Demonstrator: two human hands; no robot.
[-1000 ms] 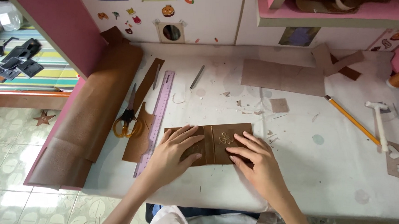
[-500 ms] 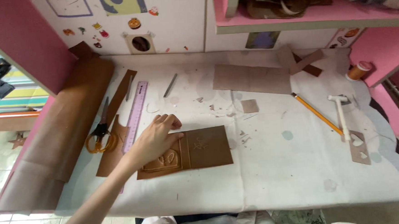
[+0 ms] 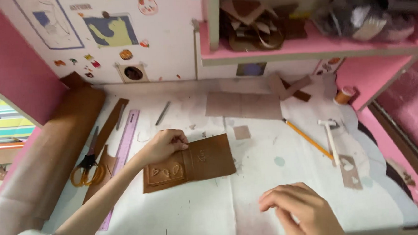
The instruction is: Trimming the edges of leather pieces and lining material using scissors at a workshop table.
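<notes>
Hovering nearest the camera, the right hand (image 3: 302, 212) hangs just above the white surface (image 3: 209, 213), fingers loosely curled, holding nothing, well apart from the work. Further in, the left hand (image 3: 165, 144) presses down on the brown leather piece (image 3: 192, 162), fingers bent & pressed together along its upper left edge, prob. to keep it flat & stop it sliding. The piece lies flat mid-surface, w/ a smaller cut-out panel stacked on its left half. Left of it: purple ruler (image 3: 121, 158), scissors (image 3: 86, 168) w/ yellow handles on leather strips, and a big brown roll (image 3: 44, 159) along the surface edge. To the right: pencil (image 3: 307, 139), small white hammer (image 3: 330, 137), stencil scrap (image 3: 350, 169), all w/in reach. Farther back, a flat cardboard-coloured sheet (image 3: 244, 105), then a pink shelf (image 3: 310, 45) w/ scraps.
</notes>
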